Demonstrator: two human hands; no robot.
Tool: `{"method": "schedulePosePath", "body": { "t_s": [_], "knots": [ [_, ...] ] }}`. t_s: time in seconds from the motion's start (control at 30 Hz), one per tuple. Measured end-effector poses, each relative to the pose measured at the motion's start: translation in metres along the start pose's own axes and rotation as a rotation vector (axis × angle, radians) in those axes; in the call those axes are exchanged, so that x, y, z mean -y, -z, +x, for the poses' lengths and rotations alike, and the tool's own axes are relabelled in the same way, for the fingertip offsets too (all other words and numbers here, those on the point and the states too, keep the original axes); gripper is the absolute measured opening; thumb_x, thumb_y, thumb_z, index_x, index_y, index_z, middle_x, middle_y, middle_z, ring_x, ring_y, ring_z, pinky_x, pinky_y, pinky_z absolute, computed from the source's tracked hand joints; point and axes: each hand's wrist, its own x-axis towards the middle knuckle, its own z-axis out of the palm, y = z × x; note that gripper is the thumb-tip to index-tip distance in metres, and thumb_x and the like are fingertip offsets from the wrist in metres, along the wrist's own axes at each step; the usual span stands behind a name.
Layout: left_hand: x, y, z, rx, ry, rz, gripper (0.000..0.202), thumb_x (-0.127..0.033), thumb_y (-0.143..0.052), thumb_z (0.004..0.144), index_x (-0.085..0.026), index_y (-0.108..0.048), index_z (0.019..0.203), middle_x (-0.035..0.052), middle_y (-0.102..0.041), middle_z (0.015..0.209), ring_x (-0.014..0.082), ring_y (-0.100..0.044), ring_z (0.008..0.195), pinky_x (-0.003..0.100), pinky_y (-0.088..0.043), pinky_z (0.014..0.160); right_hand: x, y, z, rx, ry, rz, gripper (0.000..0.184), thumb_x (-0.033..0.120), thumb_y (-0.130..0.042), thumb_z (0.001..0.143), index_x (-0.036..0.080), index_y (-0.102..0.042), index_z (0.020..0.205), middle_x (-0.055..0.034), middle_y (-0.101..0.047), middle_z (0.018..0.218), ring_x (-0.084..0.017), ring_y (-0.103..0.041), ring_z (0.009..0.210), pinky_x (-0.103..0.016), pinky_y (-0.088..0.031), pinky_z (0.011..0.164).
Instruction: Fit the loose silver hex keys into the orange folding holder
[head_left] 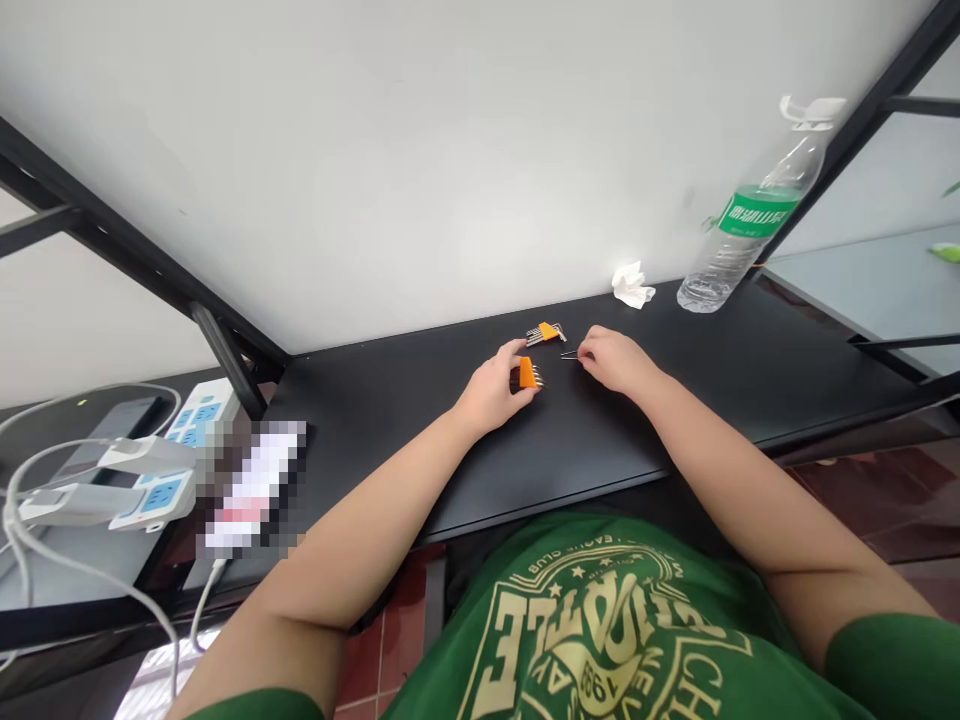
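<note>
My left hand (499, 390) grips an orange hex key holder (529, 372) between thumb and fingers, with several metal key ends showing at its right side. To its right, my right hand (611, 358) is closed in a pinch on thin metal hex keys (569, 355) whose ends point left toward the holder. How many keys it holds I cannot tell exactly. Just beyond both hands, a second orange holder (550, 332) with several silver hex keys lies on the black table (465, 490). The two hands are apart, low over the tabletop.
A crumpled white tissue (632, 285) and a large plastic water bottle (739, 230) stand near the wall at the back right. At the left are a blurred-out phone (255, 480), white power strips (161, 490) and looping white cables (94, 570). Black metal frame bars (225, 340) border the table.
</note>
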Motion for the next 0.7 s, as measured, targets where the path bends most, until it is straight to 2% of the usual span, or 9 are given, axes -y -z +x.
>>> {"method": "schedulePosePath", "body": {
  "t_s": [0.13,0.23,0.33,0.5,0.6,0.7],
  "knots": [
    [0.000,-0.001,0.001,-0.009,0.035,-0.030,0.055,-0.027,-0.074,0.085,-0.024,-0.051,0.134,0.0079,-0.072,0.126,0.0227,-0.071,0.115,0.039,-0.058,0.102,0.015,0.004,-0.002,0.127,-0.117,-0.011,0.004,0.017,-0.067,0.081,0.019,-0.069,0.078,-0.0102,-0.067,0.099,-0.020,-0.062,0.077,-0.031,-0.043,0.065],
    [0.003,-0.001,0.002,-0.028,-0.003,0.025,0.050,-0.026,-0.074,0.085,-0.023,-0.054,0.130,0.0069,-0.072,0.122,0.0227,-0.072,0.111,0.039,-0.059,0.100,0.026,0.005,-0.004,0.181,-0.162,0.032,0.009,0.019,-0.070,0.076,0.020,-0.062,0.072,-0.0099,-0.068,0.092,-0.021,-0.061,0.074,-0.031,-0.041,0.061],
    [0.006,-0.002,0.002,-0.033,-0.039,0.087,0.049,-0.028,-0.077,0.083,-0.024,-0.057,0.127,0.0055,-0.072,0.118,0.0234,-0.072,0.106,0.040,-0.060,0.097,0.034,0.004,-0.007,0.096,-0.087,0.127,0.011,0.018,-0.068,0.076,0.021,-0.058,0.071,-0.0078,-0.068,0.090,-0.020,-0.061,0.075,-0.030,-0.041,0.063],
    [0.011,-0.004,0.001,-0.048,-0.047,0.066,0.051,-0.031,-0.079,0.082,-0.024,-0.058,0.128,0.0058,-0.073,0.118,0.0232,-0.073,0.106,0.039,-0.060,0.096,0.041,0.003,-0.012,-0.059,0.127,0.475,0.006,0.020,-0.061,0.088,0.022,-0.059,0.083,-0.0006,-0.065,0.080,-0.015,-0.059,0.067,-0.028,-0.043,0.065],
    [0.011,-0.005,0.000,-0.046,-0.050,0.029,0.051,-0.031,-0.079,0.082,-0.023,-0.058,0.128,0.0055,-0.073,0.118,0.0221,-0.074,0.105,0.038,-0.061,0.096,0.043,0.002,-0.014,-0.163,0.278,0.506,0.007,0.020,-0.060,0.090,0.021,-0.061,0.083,-0.0013,-0.063,0.082,-0.015,-0.056,0.067,-0.028,-0.042,0.065],
    [0.009,-0.004,0.000,-0.045,-0.045,0.032,0.051,-0.031,-0.079,0.082,-0.024,-0.058,0.128,0.0049,-0.073,0.117,0.0219,-0.074,0.104,0.038,-0.061,0.095,0.043,0.001,-0.014,-0.222,0.336,0.498,0.011,0.019,-0.060,0.092,0.021,-0.063,0.081,-0.0018,-0.061,0.082,-0.016,-0.055,0.070,-0.029,-0.042,0.066]
  ]
}}
